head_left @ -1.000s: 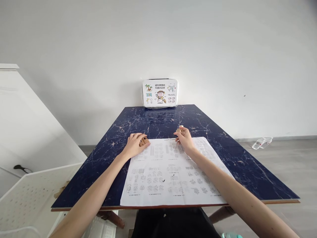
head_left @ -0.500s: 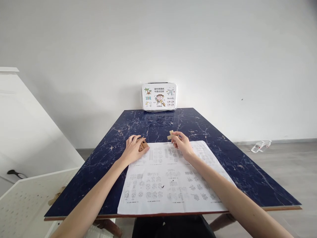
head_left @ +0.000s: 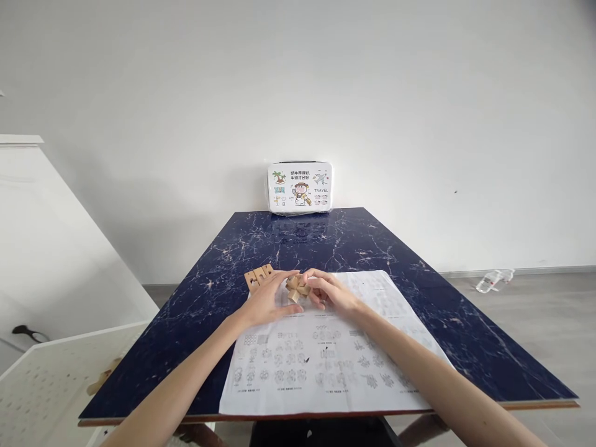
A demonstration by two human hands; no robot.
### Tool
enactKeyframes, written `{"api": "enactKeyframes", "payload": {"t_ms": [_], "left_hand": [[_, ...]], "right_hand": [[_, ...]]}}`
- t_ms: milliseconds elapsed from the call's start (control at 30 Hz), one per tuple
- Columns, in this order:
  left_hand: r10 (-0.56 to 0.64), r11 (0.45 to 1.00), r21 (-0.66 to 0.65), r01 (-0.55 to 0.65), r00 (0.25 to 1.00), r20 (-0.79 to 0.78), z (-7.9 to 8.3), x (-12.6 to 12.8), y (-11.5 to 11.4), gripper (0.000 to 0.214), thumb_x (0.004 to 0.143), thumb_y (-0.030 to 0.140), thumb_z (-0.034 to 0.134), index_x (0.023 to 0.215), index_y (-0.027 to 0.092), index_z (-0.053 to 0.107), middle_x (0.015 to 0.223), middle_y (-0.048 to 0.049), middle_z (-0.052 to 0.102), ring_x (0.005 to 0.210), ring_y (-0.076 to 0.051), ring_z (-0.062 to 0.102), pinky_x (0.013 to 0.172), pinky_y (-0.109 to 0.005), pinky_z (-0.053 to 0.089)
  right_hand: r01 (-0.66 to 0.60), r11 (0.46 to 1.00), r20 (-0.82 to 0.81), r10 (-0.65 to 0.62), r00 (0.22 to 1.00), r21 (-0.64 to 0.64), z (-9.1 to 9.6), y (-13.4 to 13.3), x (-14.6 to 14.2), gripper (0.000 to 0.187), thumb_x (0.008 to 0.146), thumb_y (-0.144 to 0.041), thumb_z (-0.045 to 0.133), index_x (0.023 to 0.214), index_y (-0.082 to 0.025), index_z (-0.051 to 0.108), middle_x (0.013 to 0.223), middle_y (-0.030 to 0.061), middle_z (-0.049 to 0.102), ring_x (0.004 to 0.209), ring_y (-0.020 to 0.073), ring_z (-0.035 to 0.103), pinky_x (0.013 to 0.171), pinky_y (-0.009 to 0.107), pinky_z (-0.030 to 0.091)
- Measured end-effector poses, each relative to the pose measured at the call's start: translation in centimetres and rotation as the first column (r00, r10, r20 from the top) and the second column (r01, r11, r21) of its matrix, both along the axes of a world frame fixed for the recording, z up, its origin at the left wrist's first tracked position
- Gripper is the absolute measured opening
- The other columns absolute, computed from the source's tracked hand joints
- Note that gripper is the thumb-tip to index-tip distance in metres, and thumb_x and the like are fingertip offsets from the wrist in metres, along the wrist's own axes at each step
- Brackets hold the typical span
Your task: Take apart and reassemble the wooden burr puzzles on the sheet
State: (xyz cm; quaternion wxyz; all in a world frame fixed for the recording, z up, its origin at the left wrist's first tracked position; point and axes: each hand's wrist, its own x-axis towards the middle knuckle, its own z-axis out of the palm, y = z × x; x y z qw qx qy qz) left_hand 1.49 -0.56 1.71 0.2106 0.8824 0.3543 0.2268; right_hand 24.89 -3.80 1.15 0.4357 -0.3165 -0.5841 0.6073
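Head view: a small wooden puzzle [head_left: 294,290] of crossed blocks was held just above or on the upper part of a printed sheet [head_left: 321,400]; whether the sheet was touched by it could not be told. The puzzle was flanked by both hands. By the right hand [head_left: 339,297], the piece was pinched at its right side, with the thumb and forefinger brought close together and the other fingers curled beneath. The left hand [head_left: 266,301] was opened in a wide curve around the opposite side, its thumb set well apart from its fingers; whether any grip was applied by it could not be made out. Beyond the left knuckles, flat wooden pieces [head_left: 255,277] with dark cut-outs were laid side by side, partly hidden by the hand. The sheet, covered with rows of small diagrams, was spread along the near edge of a dark blue, marble-patterned table [head_left: 186,323]. At the far edge, a white case [head_left: 300,188] decorated with cartoon pictures was stood upright near a plain wall [head_left: 298,81]. Clear bottles [head_left: 494,280] were seen on the floor [head_left: 535,329] to the right, and a white cabinet [head_left: 56,248] was placed to the left.
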Motion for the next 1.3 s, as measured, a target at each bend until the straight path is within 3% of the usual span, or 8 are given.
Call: {"api": "enactKeyframes", "payload": {"t_ms": [267, 400, 500, 600, 767, 967, 1167, 1300], "left_hand": [[0.013, 0.998, -0.067, -0.008, 0.997, 0.074, 0.4, 0.3, -0.3, 0.075, 0.072, 0.063, 0.086, 0.137, 0.035, 0.061, 0.138, -0.0070, 0.066, 0.127, -0.034, 0.062, 0.109, -0.050, 0.048], [0.068, 0.997, -0.050, -0.062, 0.991, 0.116, 0.2, 0.3, -0.2, 0.073, 0.069, 0.062, 0.088, 0.130, 0.031, 0.064, 0.130, -0.0088, 0.069, 0.118, -0.034, 0.066, 0.103, -0.049, 0.053], [0.093, 0.995, -0.052, -0.087, 0.986, 0.138, 0.2, 0.2, -0.2, 0.072, 0.069, 0.062, 0.087, 0.128, 0.029, 0.064, 0.127, -0.0094, 0.070, 0.114, -0.034, 0.067, 0.099, -0.047, 0.056], [0.106, 0.994, -0.050, -0.100, 0.986, 0.131, 0.3, 0.2, -0.2, 0.067, 0.071, 0.063, 0.085, 0.125, 0.028, 0.065, 0.123, -0.0105, 0.070, 0.110, -0.034, 0.068, 0.095, -0.047, 0.056], [0.122, 0.993, -0.005, -0.122, 0.990, 0.066, 0.2, 0.2, 0.0, 0.070, 0.069, 0.068, 0.084, 0.122, 0.027, 0.065, 0.122, -0.0096, 0.069, 0.110, -0.034, 0.067, 0.094, -0.048, 0.055], [0.124, 0.991, 0.037, -0.126, 0.992, 0.029, -0.1, 0.1, 0.1, 0.071, 0.071, 0.070, 0.083, 0.125, 0.027, 0.063, 0.124, -0.0094, 0.068, 0.113, -0.034, 0.066, 0.095, -0.048, 0.052], [0.037, 0.998, 0.040, -0.039, 0.999, 0.039, -0.1, 0.1, 0.1, 0.067, 0.077, 0.062, 0.082, 0.132, 0.031, 0.059, 0.132, -0.0086, 0.065, 0.117, -0.032, 0.065, 0.098, -0.047, 0.053], [0.052, 0.999, -0.004, -0.052, 0.993, 0.109, 0.0, 0.1, 0.1, 0.067, 0.081, 0.056, 0.082, 0.140, 0.037, 0.054, 0.143, -0.0062, 0.061, 0.126, -0.032, 0.062, 0.108, -0.049, 0.050]], "right_hand": [[-0.102, 0.994, 0.026, 0.101, 0.995, 0.039, -0.3, -0.1, 0.0, 0.028, 0.091, -0.051, 0.065, 0.097, -0.024, 0.058, 0.053, -0.0084, 0.049, 0.045, 0.0110, 0.040, 0.050, 0.025, 0.031], [-0.008, 0.990, 0.122, -0.009, 0.993, 0.140, -0.9, 0.5, -0.2, 0.032, 0.090, -0.051, 0.071, 0.105, -0.025, 0.059, 0.056, -0.0092, 0.052, 0.045, 0.0107, 0.043, 0.049, 0.024, 0.033], [0.074, 0.977, 0.176, -0.110, 0.978, 0.199, -1.2, 0.7, -0.3, 0.033, 0.091, -0.052, 0.069, 0.107, -0.025, 0.060, 0.071, -0.0046, 0.061, 0.049, 0.0106, 0.049, 0.050, 0.025, 0.038], [0.116, 0.958, 0.224, -0.178, 0.958, 0.264, -1.3, 0.5, -0.5, 0.031, 0.094, -0.053, 0.063, 0.105, -0.024, 0.063, 0.086, 0.0012, 0.068, 0.053, 0.0112, 0.055, 0.052, 0.026, 0.042], [0.166, 0.925, 0.320, -0.281, 0.905, 0.343, -1.1, 0.0, -0.9, 0.026, 0.096, -0.048, 0.060, 0.099, -0.023, 0.065, 0.089, 0.0030, 0.070, 0.055, 0.0118, 0.054, 0.051, 0.026, 0.040], [0.165, 0.916, 0.371, -0.306, 0.877, 0.366, -1.2, 0.3, -1.0, 0.020, 0.096, -0.042, 0.060, 0.097, -0.022, 0.063, 0.092, 0.0039, 0.071, 0.056, 0.0117, 0.054, 0.052, 0.026, 0.038], [0.145, 0.921, 0.369, -0.284, 0.885, 0.360, -1.7, 0.5, -0.9, 0.024, 0.094, -0.046, 0.065, 0.096, -0.022, 0.063, 0.075, -0.0007, 0.064, 0.051, 0.0109, 0.049, 0.050, 0.026, 0.035], [0.124, 0.960, 0.265, -0.191, 0.945, 0.251, -2.1, 1.0, -0.7, 0.035, 0.091, -0.054, 0.069, 0.102, -0.022, 0.060, 0.083, 0.0010, 0.066, 0.061, 0.0143, 0.062, 0.054, 0.026, 0.044]]}}
